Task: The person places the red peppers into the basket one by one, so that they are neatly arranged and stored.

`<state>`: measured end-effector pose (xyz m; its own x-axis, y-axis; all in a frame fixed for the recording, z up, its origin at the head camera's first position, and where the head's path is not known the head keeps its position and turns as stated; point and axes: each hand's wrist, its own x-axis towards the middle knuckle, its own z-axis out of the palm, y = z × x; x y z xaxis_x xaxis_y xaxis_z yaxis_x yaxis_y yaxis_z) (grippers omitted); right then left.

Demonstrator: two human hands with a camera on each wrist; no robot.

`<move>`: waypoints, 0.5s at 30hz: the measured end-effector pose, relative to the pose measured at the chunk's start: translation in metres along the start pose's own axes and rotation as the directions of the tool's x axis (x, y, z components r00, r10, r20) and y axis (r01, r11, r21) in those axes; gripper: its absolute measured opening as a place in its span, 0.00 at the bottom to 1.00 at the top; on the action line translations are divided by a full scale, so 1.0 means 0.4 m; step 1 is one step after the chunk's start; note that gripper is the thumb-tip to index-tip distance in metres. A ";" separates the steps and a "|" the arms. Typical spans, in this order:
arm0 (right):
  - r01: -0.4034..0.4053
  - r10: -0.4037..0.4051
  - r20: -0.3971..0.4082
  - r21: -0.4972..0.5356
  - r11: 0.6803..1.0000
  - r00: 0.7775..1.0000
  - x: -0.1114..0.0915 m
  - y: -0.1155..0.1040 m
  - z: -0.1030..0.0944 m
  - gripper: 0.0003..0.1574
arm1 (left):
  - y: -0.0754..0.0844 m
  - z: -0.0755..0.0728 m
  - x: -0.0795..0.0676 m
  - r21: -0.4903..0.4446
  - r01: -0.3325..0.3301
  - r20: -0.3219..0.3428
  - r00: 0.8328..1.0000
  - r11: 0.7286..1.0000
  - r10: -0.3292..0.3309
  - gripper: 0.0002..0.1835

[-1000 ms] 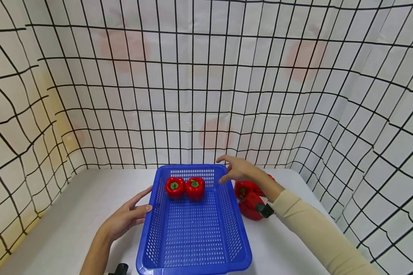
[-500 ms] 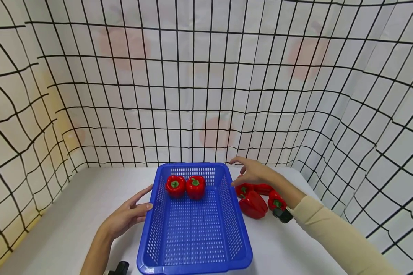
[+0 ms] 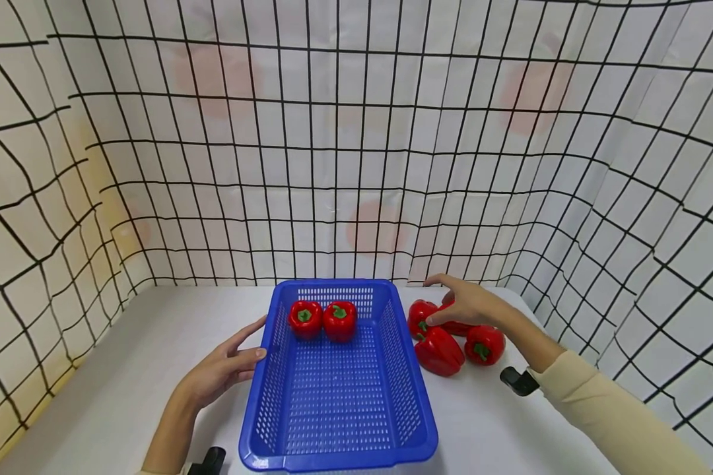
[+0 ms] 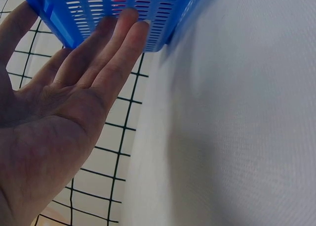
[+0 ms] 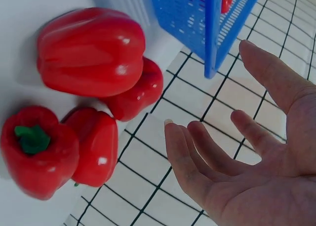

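Observation:
A blue plastic basket [image 3: 337,463] stands in the middle of the head view with two red bell peppers, one [image 3: 305,323] beside the other [image 3: 340,326], at its far end. Against its left side rests my left hand [image 3: 218,375], fingers extended along the perforated wall and thumb at the rim. Several more red bell peppers lie to the right of the basket. My right hand [image 3: 471,305], fingers spread and nothing in them, is over the rearmost of these. In the right wrist view a large pepper [image 5: 91,53] and a pepper with its green stem showing [image 5: 42,159] lie beside the hand.
The white table [image 3: 148,369] carries everything. A black wire grid [image 3: 344,158] in front of white sheeting encloses the back and both sides. Dark wrist camera mounts show at the left wrist [image 3: 209,460] and the right wrist [image 3: 518,381].
My right hand has moved from above the basket's far right corner rightward over the loose peppers, uncovering the rightmost one. The left hand stays at the basket's side.

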<state>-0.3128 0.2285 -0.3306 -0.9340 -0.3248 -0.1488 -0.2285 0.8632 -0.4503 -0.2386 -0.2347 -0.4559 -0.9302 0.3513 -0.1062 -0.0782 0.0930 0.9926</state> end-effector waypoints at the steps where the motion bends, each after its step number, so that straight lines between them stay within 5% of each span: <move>1: -0.001 0.001 -0.001 0.007 1.000 1.000 -0.004 0.005 -0.002 0.52 | 0.000 0.000 0.000 0.001 -0.002 0.000 1.000 1.000 0.002 0.44; 15: -0.016 0.018 -0.034 0.066 0.998 0.999 -0.046 0.117 -0.007 0.52 | -0.001 0.002 0.002 -0.005 -0.011 -0.001 1.000 1.000 0.011 0.44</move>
<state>-0.3069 0.2760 -0.3466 -0.9469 -0.2955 -0.1270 -0.1948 0.8411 -0.5047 -0.2390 -0.2339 -0.4563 -0.9314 0.3513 -0.0957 -0.0701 0.0848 0.9939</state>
